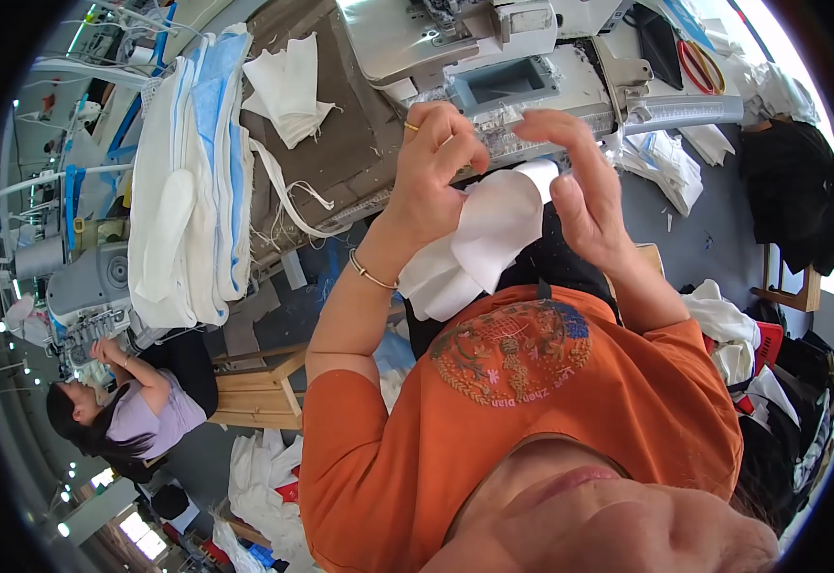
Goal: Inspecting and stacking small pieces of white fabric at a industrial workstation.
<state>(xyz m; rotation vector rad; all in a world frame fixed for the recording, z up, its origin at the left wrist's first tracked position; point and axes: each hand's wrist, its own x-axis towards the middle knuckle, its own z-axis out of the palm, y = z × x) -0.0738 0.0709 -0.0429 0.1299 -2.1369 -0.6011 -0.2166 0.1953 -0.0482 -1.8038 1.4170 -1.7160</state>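
My left hand (pixel 435 168) is raised in front of the table edge, fingers curled and pinched on a white fabric piece (pixel 499 218). The fabric hangs curved and folded over my lap. My right hand (pixel 592 193) is just right of the fabric, thumb and fingers apart. Its thumb is close to the fabric's upper edge; I cannot tell whether they touch. Beyond both hands stands a sewing machine (pixel 452 43), with a grey recessed tray (pixel 506 82) at its front, and lint and thread scraps around it.
A thick stack of white and light-blue fabric pieces (pixel 191 186) overhangs the table at left. Near it lie small white pieces (pixel 291 89) and a loose white strip (pixel 281 183). Scissors (pixel 701 68) lie far right. A co-worker (pixel 148 412) sits at another machine on the left.
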